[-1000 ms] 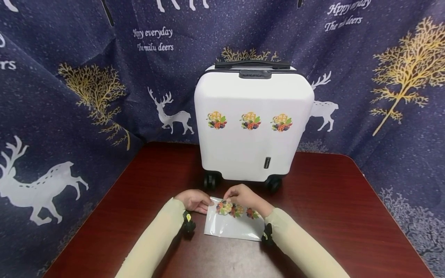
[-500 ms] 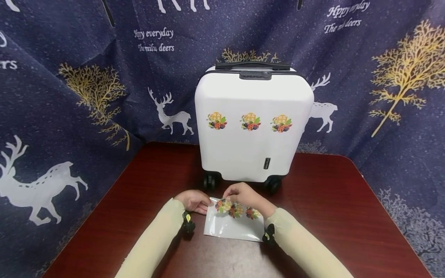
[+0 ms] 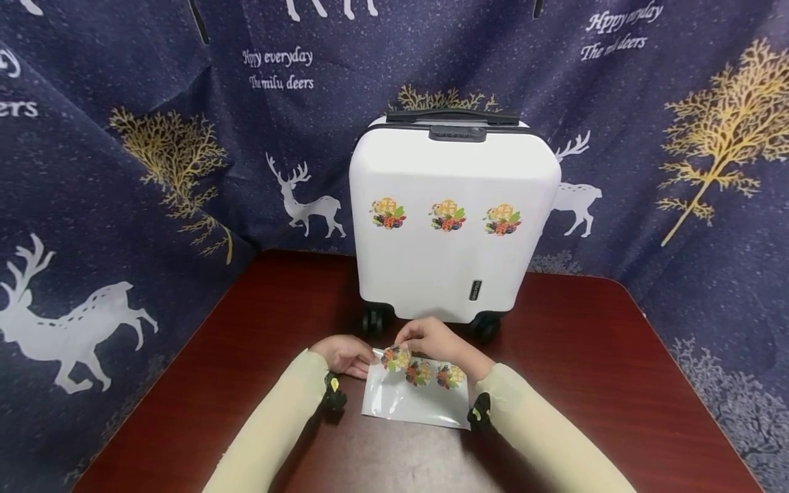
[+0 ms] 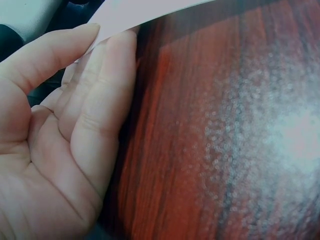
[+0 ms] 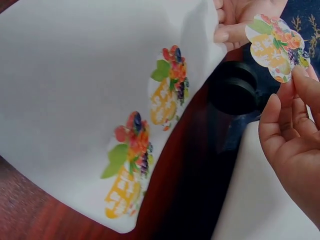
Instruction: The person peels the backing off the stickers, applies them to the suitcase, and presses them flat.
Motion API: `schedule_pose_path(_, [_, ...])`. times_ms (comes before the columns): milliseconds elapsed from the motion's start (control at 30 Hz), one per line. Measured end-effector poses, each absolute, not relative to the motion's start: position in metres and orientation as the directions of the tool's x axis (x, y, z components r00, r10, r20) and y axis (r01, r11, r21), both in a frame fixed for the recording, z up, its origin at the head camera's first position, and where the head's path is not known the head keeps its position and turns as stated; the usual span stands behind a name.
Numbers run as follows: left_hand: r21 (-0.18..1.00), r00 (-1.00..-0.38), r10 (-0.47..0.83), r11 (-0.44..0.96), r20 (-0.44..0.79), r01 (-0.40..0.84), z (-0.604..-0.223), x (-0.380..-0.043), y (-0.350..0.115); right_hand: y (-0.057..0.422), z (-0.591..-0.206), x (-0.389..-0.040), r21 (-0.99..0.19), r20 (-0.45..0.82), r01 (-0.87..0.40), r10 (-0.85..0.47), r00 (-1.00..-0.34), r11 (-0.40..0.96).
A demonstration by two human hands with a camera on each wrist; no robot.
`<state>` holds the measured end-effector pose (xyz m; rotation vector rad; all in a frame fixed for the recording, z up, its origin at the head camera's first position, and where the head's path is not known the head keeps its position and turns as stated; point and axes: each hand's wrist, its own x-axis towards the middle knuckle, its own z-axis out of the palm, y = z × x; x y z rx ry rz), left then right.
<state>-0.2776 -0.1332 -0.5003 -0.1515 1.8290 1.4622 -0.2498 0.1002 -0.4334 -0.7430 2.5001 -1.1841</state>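
A glossy white sticker sheet (image 3: 413, 409) is held over the table by its far left corner, pinched between thumb and fingers of my left hand (image 3: 345, 356). My right hand (image 3: 436, 344) pinches one fruit sticker (image 5: 272, 47) at its edge; in the right wrist view this sticker is off the sheet, near the left hand's fingers. Two more fruit stickers, a middle one (image 3: 419, 374) and a right one (image 3: 451, 376), lie on the sheet. In the left wrist view the left thumb (image 4: 75, 45) presses on the sheet's edge.
Behind the hands a white suitcase (image 3: 444, 267) stands upright on black wheels (image 3: 374, 320), with three fruit stickers in a row on its front. The dark red table (image 3: 277, 308) backs onto a blue cloth (image 3: 203, 82) printed with deer and trees.
The right hand has drawn the left sticker up and away from the sheet, and it now stands clear of the middle one. My left hand has stayed at the corner.
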Motion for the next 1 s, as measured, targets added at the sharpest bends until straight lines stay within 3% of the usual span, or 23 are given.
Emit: schedule_pose_path(1000, [0.779,-0.691,0.363,0.339,-0.625,-0.527,-0.5,-0.277,-0.134,0.097,-0.385,-0.253,-0.804,0.06,-0.388,-0.588,-0.806,0.45])
